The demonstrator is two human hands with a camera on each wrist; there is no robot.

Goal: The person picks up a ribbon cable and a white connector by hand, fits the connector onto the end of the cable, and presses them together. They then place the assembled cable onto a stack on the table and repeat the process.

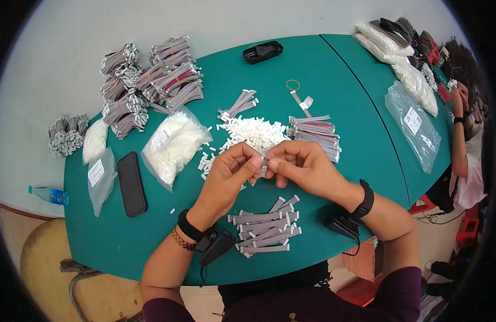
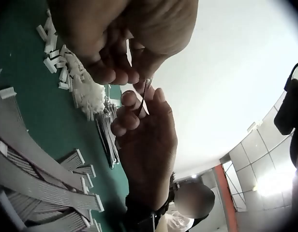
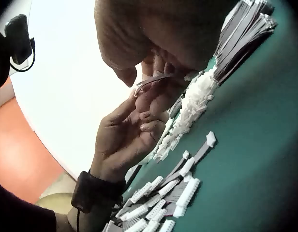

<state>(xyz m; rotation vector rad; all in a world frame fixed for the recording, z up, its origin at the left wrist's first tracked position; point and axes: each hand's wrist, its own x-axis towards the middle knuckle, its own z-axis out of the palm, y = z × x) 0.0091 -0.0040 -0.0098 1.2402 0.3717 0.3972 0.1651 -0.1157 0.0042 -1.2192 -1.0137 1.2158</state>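
A short grey ribbon cable (image 1: 264,161) is held between both hands over the green table. The left hand (image 1: 230,170) pinches its end between thumb and fingers. Opposite it, the right hand (image 1: 304,166) pinches the cable too, its thumb close to the left thumb. In the left wrist view the cable (image 2: 144,94) looks thin and edge-on; in the right wrist view a curved strip (image 3: 154,79) runs between the fingers. White connectors (image 1: 253,133) lie piled just beyond the hands. Nearer the body is a loose heap of grey cables with white ends (image 1: 267,228).
Cable bundles (image 1: 175,75) are stacked at the back left, near a bag of white parts (image 1: 175,142) and a black phone (image 1: 132,184). More cables (image 1: 315,135) lie right of the pile. A black case (image 1: 263,52) sits at the back; another person's arm (image 1: 459,139) is far right.
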